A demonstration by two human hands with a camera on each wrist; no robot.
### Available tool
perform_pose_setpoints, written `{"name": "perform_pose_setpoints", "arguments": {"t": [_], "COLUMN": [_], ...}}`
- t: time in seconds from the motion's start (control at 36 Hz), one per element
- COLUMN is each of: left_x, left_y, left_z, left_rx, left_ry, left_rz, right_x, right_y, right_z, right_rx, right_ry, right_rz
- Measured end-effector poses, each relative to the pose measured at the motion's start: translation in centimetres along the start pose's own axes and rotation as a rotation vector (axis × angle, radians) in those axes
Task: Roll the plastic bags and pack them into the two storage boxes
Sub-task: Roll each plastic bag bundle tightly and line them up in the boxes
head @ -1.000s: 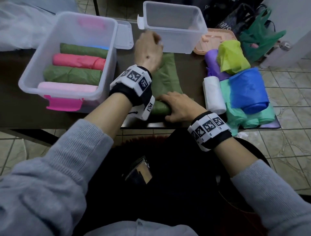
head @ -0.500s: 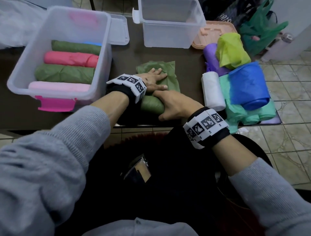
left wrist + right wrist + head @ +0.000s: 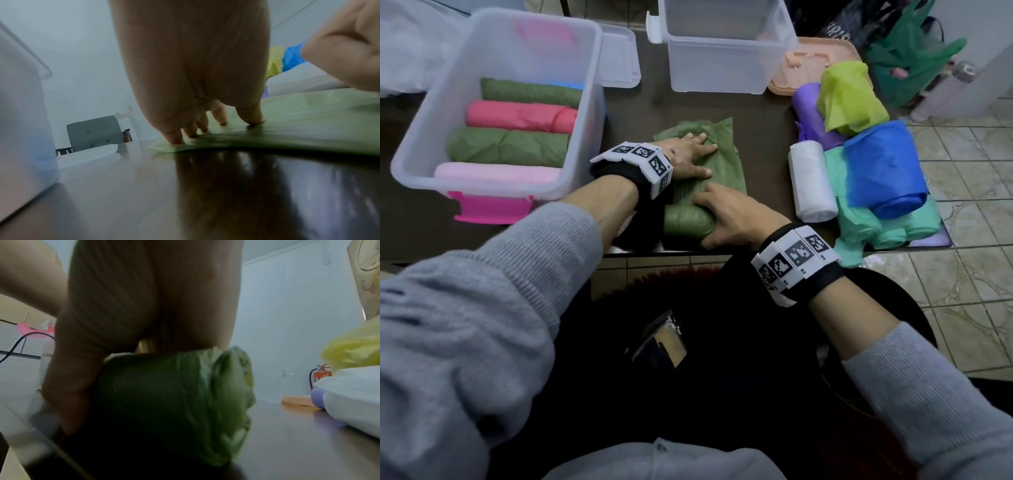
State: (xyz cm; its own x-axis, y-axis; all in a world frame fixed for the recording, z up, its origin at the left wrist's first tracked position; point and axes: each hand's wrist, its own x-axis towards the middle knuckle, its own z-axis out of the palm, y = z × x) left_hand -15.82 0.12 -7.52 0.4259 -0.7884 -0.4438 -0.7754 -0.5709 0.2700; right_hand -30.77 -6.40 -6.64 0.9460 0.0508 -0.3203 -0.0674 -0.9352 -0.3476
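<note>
Storage boxes stand on the dark table [image 3: 640, 113]: the left storage box [image 3: 585, 102] holds four rolled bags, the far storage box [image 3: 722, 68] sits behind the green bag [image 3: 709, 150]. That green bag lies between them at the near edge, its near part rolled up. The right hand [image 3: 736, 219] cups the roll, fingers curled over it. The left hand [image 3: 688, 157] presses the flat part, fingers straight.

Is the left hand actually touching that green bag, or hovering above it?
Touching. In the left wrist view, the fingertips of the left hand press flat onto the green bag, with no gap beneath them.
</note>
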Motion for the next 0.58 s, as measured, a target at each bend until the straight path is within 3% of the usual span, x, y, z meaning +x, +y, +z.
{"name": "perform_pose_setpoints", "arguments": {"t": [0.11, 0.31, 0.47, 0.58], "left_x": [-0.1, -1.0, -3.6, -6.1], "left_y": [-0.4, -0.2, 1.8, 2.5], "left_z": [-0.1, -0.8, -2.9, -3.5], "left_rx": [-0.107, -0.213, -0.46, -0.581], "left_ry": [0.059, 0.169, 0.466, 0.471], "left_rz": [0.009, -0.045, -0.106, -0.121], "right_x": [-0.3, 0.0, 0.7, 1.0], "right_y": [0.6, 1.2, 2.3, 3.1], "right_z": [-0.1, -0.5, -1.4, -1.2], "right_rx": [0.128, 0.12, 0.13, 0.277], "right_ry": [0.079, 0.122, 0.067, 0.161], "right_rz": [0.011, 0.011, 0.023, 0.07]}}
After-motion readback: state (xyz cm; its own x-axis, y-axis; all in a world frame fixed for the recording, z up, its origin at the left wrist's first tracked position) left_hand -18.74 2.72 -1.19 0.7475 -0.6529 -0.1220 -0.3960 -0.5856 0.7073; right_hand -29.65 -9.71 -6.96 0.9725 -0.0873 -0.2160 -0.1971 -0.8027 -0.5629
